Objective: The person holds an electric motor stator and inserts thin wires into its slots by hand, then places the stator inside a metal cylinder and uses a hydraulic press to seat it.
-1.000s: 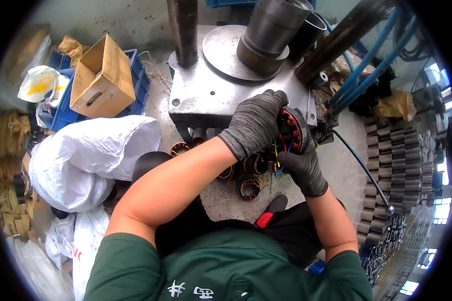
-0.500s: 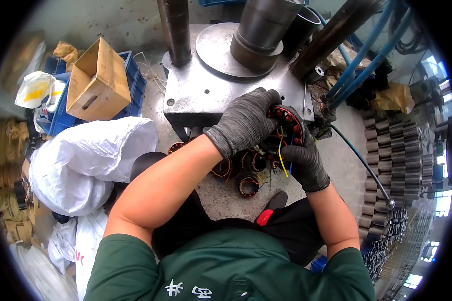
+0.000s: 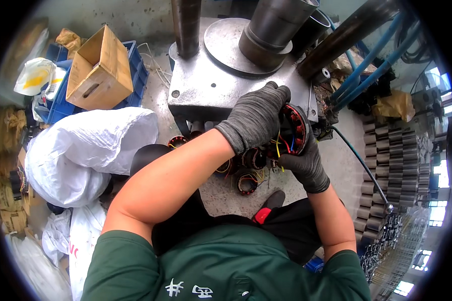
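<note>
gloved hands close on a wound motor stator [image 3: 292, 131] at the near right corner of the grey press base plate [image 3: 206, 85]: the left hand [image 3: 256, 118] wraps over its top, the right hand [image 3: 306, 163] cups it from below. it looks like mid-handling, with loose yellow and red leads [image 3: 280, 145] probably needing tucking before seating. ring tilted, bore facing the worker's left, axis roughly level. more stators [image 3: 247, 181] lie lower down; farther off, the steel ram [image 3: 271, 30].

Cardboard box [image 3: 99, 70] and sack [image 3: 85, 150] left of press base [image 3: 211, 85].
</note>
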A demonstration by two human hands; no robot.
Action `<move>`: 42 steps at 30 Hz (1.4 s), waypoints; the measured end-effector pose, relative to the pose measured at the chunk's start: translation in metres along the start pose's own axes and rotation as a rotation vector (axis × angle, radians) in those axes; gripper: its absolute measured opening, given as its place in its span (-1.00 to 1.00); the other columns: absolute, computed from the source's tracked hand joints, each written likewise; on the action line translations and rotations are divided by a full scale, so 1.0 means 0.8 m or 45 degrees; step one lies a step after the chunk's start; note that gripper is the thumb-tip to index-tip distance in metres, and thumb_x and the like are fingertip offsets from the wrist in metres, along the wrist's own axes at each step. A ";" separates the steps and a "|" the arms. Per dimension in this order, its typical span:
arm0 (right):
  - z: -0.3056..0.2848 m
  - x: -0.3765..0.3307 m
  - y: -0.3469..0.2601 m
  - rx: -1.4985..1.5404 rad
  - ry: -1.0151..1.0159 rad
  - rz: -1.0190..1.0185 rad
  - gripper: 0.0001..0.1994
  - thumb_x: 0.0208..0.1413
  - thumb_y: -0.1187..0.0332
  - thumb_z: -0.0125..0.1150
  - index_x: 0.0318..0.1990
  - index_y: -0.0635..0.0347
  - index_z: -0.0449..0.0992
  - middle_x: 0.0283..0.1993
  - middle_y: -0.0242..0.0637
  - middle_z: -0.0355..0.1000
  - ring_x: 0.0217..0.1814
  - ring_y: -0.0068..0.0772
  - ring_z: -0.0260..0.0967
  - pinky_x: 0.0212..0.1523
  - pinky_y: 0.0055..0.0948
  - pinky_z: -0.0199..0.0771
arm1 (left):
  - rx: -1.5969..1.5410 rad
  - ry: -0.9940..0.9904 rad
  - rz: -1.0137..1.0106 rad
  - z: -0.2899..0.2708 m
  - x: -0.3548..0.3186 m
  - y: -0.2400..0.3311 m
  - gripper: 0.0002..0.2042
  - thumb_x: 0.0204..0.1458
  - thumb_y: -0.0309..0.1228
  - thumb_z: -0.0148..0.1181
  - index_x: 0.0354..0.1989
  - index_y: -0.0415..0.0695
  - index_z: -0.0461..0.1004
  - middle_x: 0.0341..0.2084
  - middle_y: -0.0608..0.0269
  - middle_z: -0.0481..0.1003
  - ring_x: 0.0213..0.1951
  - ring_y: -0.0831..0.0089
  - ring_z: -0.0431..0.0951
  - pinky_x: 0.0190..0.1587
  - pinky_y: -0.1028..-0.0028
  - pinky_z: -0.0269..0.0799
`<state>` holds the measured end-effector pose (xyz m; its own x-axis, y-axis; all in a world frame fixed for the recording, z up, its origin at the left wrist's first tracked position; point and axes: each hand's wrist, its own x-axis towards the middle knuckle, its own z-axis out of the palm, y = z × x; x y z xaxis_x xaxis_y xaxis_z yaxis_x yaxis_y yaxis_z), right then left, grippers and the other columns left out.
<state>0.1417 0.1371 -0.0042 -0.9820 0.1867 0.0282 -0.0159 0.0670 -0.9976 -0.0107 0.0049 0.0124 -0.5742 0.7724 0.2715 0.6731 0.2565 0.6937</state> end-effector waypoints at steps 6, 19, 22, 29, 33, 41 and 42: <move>0.007 0.001 -0.007 0.356 -0.018 0.108 0.13 -0.31 0.27 0.68 0.51 0.12 0.12 0.42 -0.30 0.28 0.46 -0.33 0.22 0.44 -0.21 0.28 | -0.044 -0.096 0.093 -0.010 -0.005 -0.009 -0.61 0.01 -0.44 0.31 0.07 -0.16 0.52 -0.13 -0.09 0.54 -0.07 -0.03 0.61 0.04 0.14 0.54; 0.013 0.003 -0.001 0.068 -0.010 0.142 0.17 -0.36 0.43 0.60 0.53 0.10 0.04 0.46 -0.34 0.20 0.47 -0.31 0.18 0.43 -0.20 0.31 | 0.143 0.024 -0.065 0.007 0.007 -0.015 -0.73 -0.04 -0.40 0.34 -0.14 -0.11 0.55 -0.24 0.00 0.56 -0.11 0.02 0.61 -0.01 0.14 0.53; 0.012 0.004 -0.005 0.025 -0.025 0.132 0.21 -0.38 0.41 0.62 0.54 0.09 0.00 0.47 -0.34 0.17 0.48 -0.31 0.16 0.42 -0.19 0.32 | 0.128 0.023 -0.059 0.008 0.008 -0.012 -0.70 -0.07 -0.43 0.36 -0.12 -0.11 0.53 -0.22 0.01 0.55 -0.10 0.02 0.60 -0.01 0.13 0.52; 0.021 0.004 -0.002 0.270 0.142 0.043 0.16 -0.36 0.38 0.66 0.51 0.14 0.09 0.40 -0.25 0.28 0.42 -0.26 0.27 0.40 -0.15 0.36 | 0.011 -0.001 -0.083 0.004 0.005 -0.001 -0.54 -0.08 -0.47 0.36 0.08 -0.15 0.48 -0.12 -0.07 0.54 -0.04 0.00 0.60 0.05 0.16 0.53; 0.005 0.008 -0.014 0.656 0.057 0.116 0.05 -0.30 0.33 0.59 0.47 0.20 0.16 0.33 -0.14 0.39 0.39 -0.14 0.34 0.39 -0.13 0.40 | -0.452 0.019 -0.002 -0.016 -0.008 0.003 -0.34 0.01 -0.39 0.41 0.32 -0.21 0.31 0.06 -0.04 0.51 0.13 0.14 0.55 0.20 0.27 0.51; -0.021 0.008 -0.023 1.192 -0.040 0.038 0.01 -0.24 0.38 0.45 0.49 0.21 0.12 0.43 -0.05 0.31 0.49 0.03 0.23 0.52 0.00 0.18 | -0.274 0.144 0.463 -0.009 -0.037 0.020 -0.14 -0.21 -0.35 0.63 0.37 0.17 0.34 0.45 -0.26 0.01 0.39 -0.32 0.21 0.37 0.03 0.33; -0.022 0.007 -0.024 1.201 -0.057 0.015 0.01 -0.24 0.37 0.46 0.49 0.21 0.13 0.45 -0.05 0.28 0.50 0.03 0.21 0.53 0.00 0.17 | -0.274 0.139 0.470 -0.006 -0.035 0.023 -0.14 -0.21 -0.35 0.63 0.37 0.17 0.34 0.45 -0.26 0.01 0.39 -0.32 0.21 0.37 0.03 0.33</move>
<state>0.1397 0.1538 0.0159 -0.9891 0.1433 0.0346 -0.1322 -0.7592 -0.6373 0.0153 -0.0153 0.0207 -0.3672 0.7205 0.5882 0.7364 -0.1611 0.6571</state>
